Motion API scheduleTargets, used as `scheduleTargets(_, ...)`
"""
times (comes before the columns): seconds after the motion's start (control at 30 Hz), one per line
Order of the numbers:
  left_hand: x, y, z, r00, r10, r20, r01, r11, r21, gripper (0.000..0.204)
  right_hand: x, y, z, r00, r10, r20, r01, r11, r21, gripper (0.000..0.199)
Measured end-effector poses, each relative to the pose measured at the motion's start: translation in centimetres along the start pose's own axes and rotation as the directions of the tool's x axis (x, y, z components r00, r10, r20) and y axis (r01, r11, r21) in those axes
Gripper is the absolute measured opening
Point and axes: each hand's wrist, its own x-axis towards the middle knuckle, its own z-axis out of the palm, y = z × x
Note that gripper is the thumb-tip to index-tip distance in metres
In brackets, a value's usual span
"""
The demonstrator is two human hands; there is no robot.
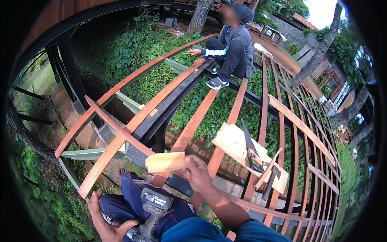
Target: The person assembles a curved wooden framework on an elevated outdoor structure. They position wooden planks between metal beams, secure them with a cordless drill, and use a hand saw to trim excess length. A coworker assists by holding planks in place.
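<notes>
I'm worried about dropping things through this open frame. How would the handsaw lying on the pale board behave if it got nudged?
The handsaw lies flat on a pale board that bridges the slats, so it would likely slide, not roll. Its long thin blade probably flexes if lifted by the tip. The gaps beside the board look wide enough for it to fall through.

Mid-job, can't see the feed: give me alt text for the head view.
The right hand holds up a small pale wooden block above curved reddish timber slats. The left hand rests beside a grey cordless drill on the lap; another person sits ahead.
</notes>
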Motion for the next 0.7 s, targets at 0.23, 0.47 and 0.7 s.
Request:
scheduleTargets(0.23, -1.7, -3.9, -3.8, 0.978, -0.170, -0.122, 0.153, 0.978, -0.143, 0.090, 9.3, -5.3, -34.2, 0.576, -0.126, -0.808, 0.137, 0.989, -0.057, 0.024)
scheduleTargets(0.47, -7.1, -6.8, -7.1, 0.917, -0.310, -0.251, 0.275, 0.947, -0.165, 0.078, 6.8, -6.8, -45.8, 0.539, -0.074, -0.839, -0.147, 0.973, -0.180, 0.033)
scheduleTargets(0.7, -11.1, -9.0, -6.5, 0.743, -0.564, -0.361, 0.367, 0.793, -0.485, 0.058, 6.0, -9.1, -33.5, 0.638, -0.382, -0.669, 0.041, 0.884, -0.466, 0.020)
